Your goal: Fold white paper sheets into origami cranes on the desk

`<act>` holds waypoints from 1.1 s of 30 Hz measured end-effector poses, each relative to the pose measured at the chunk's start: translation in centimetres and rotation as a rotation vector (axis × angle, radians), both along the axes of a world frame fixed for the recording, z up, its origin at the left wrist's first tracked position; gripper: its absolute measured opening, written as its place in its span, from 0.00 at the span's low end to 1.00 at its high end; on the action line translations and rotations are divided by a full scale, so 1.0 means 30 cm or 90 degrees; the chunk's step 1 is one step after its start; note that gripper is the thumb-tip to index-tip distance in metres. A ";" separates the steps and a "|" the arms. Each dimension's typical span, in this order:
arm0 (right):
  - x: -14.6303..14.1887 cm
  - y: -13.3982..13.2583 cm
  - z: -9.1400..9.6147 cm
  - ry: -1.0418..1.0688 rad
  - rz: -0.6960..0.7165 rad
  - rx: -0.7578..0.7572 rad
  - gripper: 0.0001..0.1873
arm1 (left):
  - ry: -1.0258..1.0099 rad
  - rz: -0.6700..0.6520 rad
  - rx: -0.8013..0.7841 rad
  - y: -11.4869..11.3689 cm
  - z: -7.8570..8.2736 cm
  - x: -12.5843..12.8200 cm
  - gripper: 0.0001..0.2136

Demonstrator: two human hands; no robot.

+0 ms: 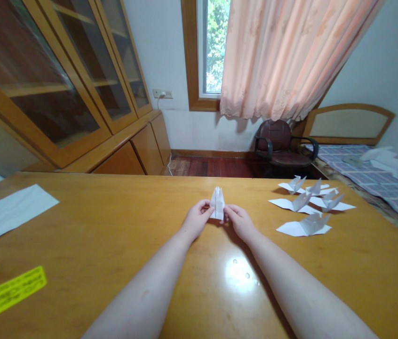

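Between both hands, just above the table, is a small folded piece of white paper (217, 203), with narrow points at its top and a crease down its middle. My left hand (196, 217) pinches its left edge between thumb and fingers. On the opposite side, my right hand (238, 220) grips the lower right edge, its fingertips partly hidden behind the paper. To the right of my hands stand several folded white paper cranes (305, 227) with their wings spread.
The wooden table (121, 245) fills the foreground. At its left lie white paper (11, 212) and a yellow strip with writing (8, 295). Beyond the table are a glass-door cabinet (79, 70), an office chair (278, 141) and a bed (389, 174).
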State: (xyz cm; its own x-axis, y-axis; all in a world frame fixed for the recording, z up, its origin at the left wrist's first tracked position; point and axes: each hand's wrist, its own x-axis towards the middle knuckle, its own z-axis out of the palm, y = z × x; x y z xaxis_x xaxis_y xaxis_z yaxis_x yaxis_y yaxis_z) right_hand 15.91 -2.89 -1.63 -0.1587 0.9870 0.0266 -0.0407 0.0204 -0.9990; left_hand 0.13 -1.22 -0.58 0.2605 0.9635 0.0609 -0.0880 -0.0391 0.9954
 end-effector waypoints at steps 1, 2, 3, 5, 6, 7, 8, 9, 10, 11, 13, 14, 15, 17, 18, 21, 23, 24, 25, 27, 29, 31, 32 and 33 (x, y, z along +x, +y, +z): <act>0.000 -0.001 0.002 0.004 0.004 -0.002 0.19 | -0.008 0.003 -0.002 0.002 -0.004 0.000 0.08; 0.000 -0.002 0.004 0.005 0.007 -0.004 0.19 | -0.013 0.009 -0.002 0.005 -0.008 0.000 0.08; 0.000 -0.002 0.005 0.002 0.010 -0.004 0.18 | -0.015 0.017 -0.001 0.007 -0.010 0.000 0.08; 0.000 -0.003 0.008 -0.012 0.010 -0.003 0.16 | -0.012 0.031 0.003 0.010 -0.014 -0.001 0.08; -0.001 -0.004 0.010 -0.018 0.009 -0.003 0.15 | -0.008 0.035 0.003 0.011 -0.015 -0.002 0.08; -0.002 -0.004 0.011 -0.021 0.007 -0.004 0.15 | -0.003 0.036 0.003 0.012 -0.015 -0.003 0.08; -0.002 -0.005 0.012 -0.020 0.007 -0.005 0.15 | 0.001 0.036 0.004 0.013 -0.015 -0.004 0.08; -0.003 -0.005 0.013 -0.017 0.007 -0.007 0.15 | 0.003 0.037 0.005 0.013 -0.016 -0.004 0.08; -0.005 -0.006 0.015 -0.013 0.007 -0.010 0.15 | 0.004 0.037 0.006 0.013 -0.016 -0.005 0.08; -0.006 -0.007 0.017 -0.007 0.007 -0.016 0.16 | 0.003 0.037 0.007 0.013 -0.015 -0.005 0.08; -0.008 -0.007 0.020 0.008 0.002 -0.026 0.17 | -0.001 0.033 0.006 0.011 -0.014 -0.004 0.08; -0.009 -0.008 0.022 0.012 -0.001 -0.028 0.18 | -0.005 0.028 0.003 0.010 -0.013 -0.003 0.08; -0.009 -0.007 0.023 0.013 -0.005 -0.028 0.18 | -0.008 0.023 -0.001 0.009 -0.012 -0.002 0.08; -0.008 -0.006 0.024 0.001 -0.012 -0.017 0.19 | -0.013 0.014 -0.009 0.007 -0.009 -0.001 0.08; -0.007 -0.004 0.023 -0.009 -0.014 -0.010 0.19 | -0.015 0.012 -0.012 0.006 -0.008 0.000 0.08; -0.003 0.000 0.019 -0.031 -0.014 0.010 0.17 | -0.012 0.009 -0.014 0.007 -0.009 -0.001 0.08; -0.002 0.002 0.017 -0.036 -0.007 0.019 0.14 | -0.004 0.011 -0.008 0.009 -0.012 -0.001 0.08; -0.003 0.002 0.015 -0.035 -0.003 0.021 0.13 | 0.000 0.013 -0.005 0.010 -0.014 -0.001 0.08; -0.003 0.002 0.014 -0.032 0.000 0.021 0.13 | 0.004 0.015 -0.002 0.010 -0.016 -0.001 0.08; -0.004 0.003 0.013 -0.030 0.002 0.018 0.12 | 0.008 0.018 -0.001 0.010 -0.017 -0.002 0.08; -0.003 0.002 0.013 -0.035 0.001 0.015 0.12 | 0.010 0.018 -0.001 0.009 -0.015 -0.003 0.09; -0.002 0.001 0.014 -0.043 0.000 0.014 0.13 | 0.015 0.017 0.010 0.008 -0.012 -0.006 0.08; -0.002 0.000 0.015 -0.045 -0.001 0.014 0.13 | 0.015 0.015 0.017 0.008 -0.010 -0.007 0.08; -0.001 -0.001 0.016 -0.046 -0.003 0.014 0.13 | 0.015 0.013 0.024 0.008 -0.009 -0.009 0.09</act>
